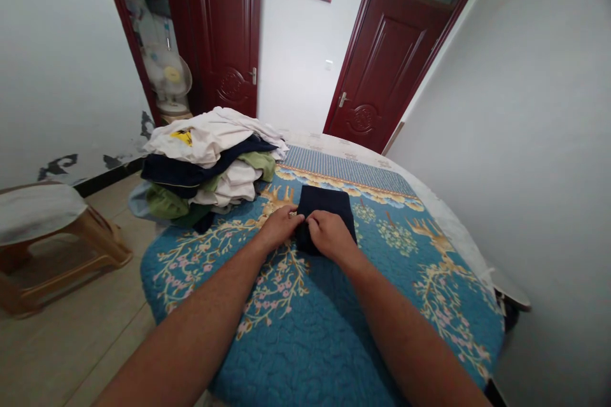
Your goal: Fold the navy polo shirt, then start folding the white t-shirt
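Note:
A dark navy garment (325,198), folded into a compact rectangle, lies on the blue patterned bedspread (305,356). My left hand (280,227) is at its left edge, thumb and fingers closed on the cloth there. Over the near part of the bundle, my right hand (330,233) is curled with thumb and forefinger pinched on the fabric. The two thumbs almost meet. My right hand hides part of the near side, so the kind of garment cannot be made out.
A heaped pile of clothes (210,159), white, navy and green, sits at the back left of the bed. A brown stool (71,248) with a pale cover stands left. Behind are a fan (167,73) and dark red doors (229,25); a white wall (515,108) runs along the right.

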The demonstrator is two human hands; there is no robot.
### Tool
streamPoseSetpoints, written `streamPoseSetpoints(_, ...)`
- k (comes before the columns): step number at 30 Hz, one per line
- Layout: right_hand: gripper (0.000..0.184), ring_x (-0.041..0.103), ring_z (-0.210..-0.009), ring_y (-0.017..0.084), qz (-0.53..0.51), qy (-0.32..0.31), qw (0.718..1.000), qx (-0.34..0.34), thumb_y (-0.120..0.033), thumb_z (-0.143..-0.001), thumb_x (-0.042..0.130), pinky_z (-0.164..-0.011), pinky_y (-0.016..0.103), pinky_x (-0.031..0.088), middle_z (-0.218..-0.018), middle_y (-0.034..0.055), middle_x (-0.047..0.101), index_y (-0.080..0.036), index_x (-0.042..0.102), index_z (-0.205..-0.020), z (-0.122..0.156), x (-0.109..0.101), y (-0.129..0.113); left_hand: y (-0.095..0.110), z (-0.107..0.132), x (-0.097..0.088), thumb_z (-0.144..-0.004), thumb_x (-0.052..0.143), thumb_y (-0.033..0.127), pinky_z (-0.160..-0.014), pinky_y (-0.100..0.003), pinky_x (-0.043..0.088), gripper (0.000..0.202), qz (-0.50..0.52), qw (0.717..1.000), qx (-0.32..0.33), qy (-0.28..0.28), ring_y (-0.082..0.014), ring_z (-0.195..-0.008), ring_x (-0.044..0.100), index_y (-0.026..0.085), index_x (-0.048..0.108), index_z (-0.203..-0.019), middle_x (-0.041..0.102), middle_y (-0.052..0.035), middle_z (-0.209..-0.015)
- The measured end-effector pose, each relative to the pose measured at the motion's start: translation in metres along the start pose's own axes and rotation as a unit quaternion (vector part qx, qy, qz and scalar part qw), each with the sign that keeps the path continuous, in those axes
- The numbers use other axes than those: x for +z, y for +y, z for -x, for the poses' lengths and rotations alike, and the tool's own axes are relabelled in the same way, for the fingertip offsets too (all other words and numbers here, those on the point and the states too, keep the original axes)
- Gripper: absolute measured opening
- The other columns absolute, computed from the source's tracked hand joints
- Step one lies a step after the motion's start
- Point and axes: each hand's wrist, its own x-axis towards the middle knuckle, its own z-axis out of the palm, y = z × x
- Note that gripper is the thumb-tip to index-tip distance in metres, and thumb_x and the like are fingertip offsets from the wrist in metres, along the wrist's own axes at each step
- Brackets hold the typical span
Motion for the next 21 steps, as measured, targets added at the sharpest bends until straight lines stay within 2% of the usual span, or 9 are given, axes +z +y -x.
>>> streamPoseSetpoints(2, 0.034, 0.071, -0.105, 0.024, -0.030, 0.047, 0.998, -0.004, -0.027, -0.102, 0.043, -0.099, 0.034, 0.050, -0.106, 0.0095, 0.078, -0.023, 0.077, -0.102, 0.005, -0.012, 0.021, 0.001, 0.001, 0.001, -0.089, 0.067, 0.039, -0.075, -0.031, 0.055, 0.051, -0.060, 0.997, 0.020, 0.052, -0.0209, -0.083, 0.072, 0.017, 0.064, -0.135, 0.077, -0.0084, -0.100)
streamPoseSetpoints(4, 0.036, 0.070, -0.110, 0.025, -0.036, 0.119, 0.992, 0.016, -0.025, -0.101, 0.042, -0.105, 0.037, 0.049, -0.113, 0.0108, 0.077, -0.021, 0.077, -0.110, 0.006, -0.020, 0.045, 0.005, 0.004, 0.002, -0.092, 0.065, 0.037, -0.085, -0.034, 0.055, 0.049, -0.116, 0.988, 0.050, 0.092, -0.0227, -0.093, 0.073, 0.018, 0.063, -0.137, 0.077, -0.0108, -0.112)
streamPoseSetpoints(7, 0.043, 0.064, -0.126, 0.028, -0.033, 0.194, 0.980, 0.023, -0.027, -0.100, 0.040, -0.116, 0.043, 0.045, -0.130, 0.0155, 0.072, -0.017, 0.072, -0.127, 0.008, -0.011, 0.076, 0.012, 0.013, 0.007, -0.090, 0.070, 0.048, -0.090, -0.038, 0.054, 0.059, -0.218, 0.969, 0.071, 0.092, -0.0285, -0.099, 0.073, 0.019, 0.062, -0.140, 0.077, -0.0119, -0.110)
streamPoseSetpoints(10, 0.049, 0.053, -0.142, 0.028, -0.047, 0.192, 0.980, 0.007, -0.032, -0.101, 0.040, -0.124, 0.049, 0.038, -0.148, 0.0169, 0.062, -0.014, 0.066, -0.139, 0.011, 0.014, 0.096, 0.016, 0.020, 0.011, -0.087, 0.074, 0.050, -0.086, -0.040, 0.053, 0.070, -0.281, 0.956, 0.062, 0.067, -0.0319, -0.097, 0.072, 0.019, 0.057, -0.148, 0.077, -0.0115, -0.101)
streamPoseSetpoints(12, 0.051, 0.050, -0.146, 0.028, -0.063, 0.178, 0.982, 0.007, -0.035, -0.102, 0.041, -0.126, 0.051, 0.036, -0.153, 0.0167, 0.059, -0.015, 0.064, -0.143, 0.013, 0.028, 0.104, 0.015, 0.021, 0.011, -0.089, 0.072, 0.043, -0.083, -0.038, 0.053, 0.071, -0.249, 0.965, 0.063, 0.051, -0.0291, -0.093, 0.072, 0.019, 0.052, -0.153, 0.076, -0.0096, -0.100)
streamPoseSetpoints(15, 0.051, 0.051, -0.146, 0.029, -0.085, 0.176, 0.981, 0.006, -0.038, -0.105, 0.040, -0.126, 0.052, 0.036, -0.152, 0.0161, 0.059, -0.016, 0.064, -0.144, 0.014, 0.039, 0.111, 0.011, 0.017, 0.009, -0.091, 0.067, 0.035, -0.082, -0.035, 0.054, 0.068, -0.173, 0.982, 0.075, 0.026, -0.0242, -0.089, 0.071, 0.020, 0.049, -0.155, 0.075, -0.0069, -0.103)
streamPoseSetpoints(17, 0.052, 0.049, -0.147, 0.030, -0.077, 0.185, 0.980, -0.005, -0.040, -0.105, 0.042, -0.126, 0.055, 0.036, -0.154, 0.0175, 0.057, -0.015, 0.063, -0.146, 0.015, 0.042, 0.112, 0.008, 0.014, 0.010, -0.093, 0.063, 0.030, -0.088, -0.035, 0.055, 0.061, -0.153, 0.984, 0.084, 0.030, -0.0234, -0.094, 0.071, 0.019, 0.052, -0.152, 0.075, -0.0078, -0.108)
streamPoseSetpoints(21, 0.058, 0.038, -0.154, 0.035, -0.027, 0.195, 0.980, 0.000, -0.043, -0.106, 0.045, -0.125, 0.060, 0.034, -0.162, 0.0216, 0.047, -0.011, 0.056, -0.153, 0.017, 0.050, 0.105, 0.002, 0.009, 0.015, -0.096, 0.057, 0.024, -0.100, -0.040, 0.053, 0.048, -0.165, 0.979, 0.095, 0.075, -0.0249, -0.110, 0.069, 0.020, 0.059, -0.144, 0.073, -0.0104, -0.120)
